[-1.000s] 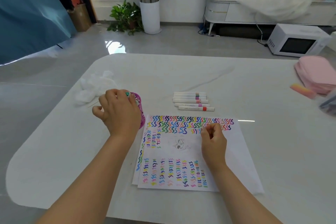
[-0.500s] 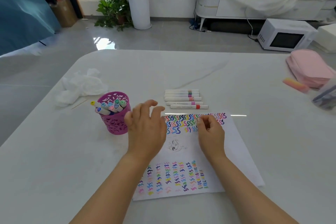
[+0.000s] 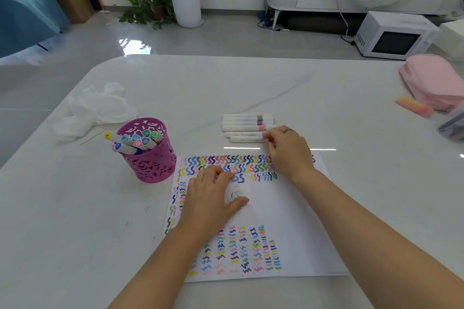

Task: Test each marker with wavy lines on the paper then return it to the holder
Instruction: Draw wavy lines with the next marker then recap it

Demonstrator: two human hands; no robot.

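A white paper (image 3: 288, 208) covered with rows of coloured wavy lines lies on the table in front of me. My left hand (image 3: 213, 195) rests flat on it, palm down, holding nothing. Beyond the paper's far edge several white markers (image 3: 246, 123) lie side by side. My right hand (image 3: 288, 150) reaches over that edge, and its fingertips pinch the red end of the nearest marker (image 3: 247, 139), which still lies on the table. A magenta cut-out holder (image 3: 150, 158) stands left of the paper with several capped markers inside.
A crumpled white tissue (image 3: 95, 110) lies behind the holder, with a thin stick beside it. At the far right are a pink pouch (image 3: 434, 80), a pink block (image 3: 411, 105) and a clear container (image 3: 452, 125). The table (image 3: 251, 83) has a rounded far-left corner.
My left hand left the holder and came down flat on the paper. My right hand moved from the paper's top edge to the red end of the nearest marker.
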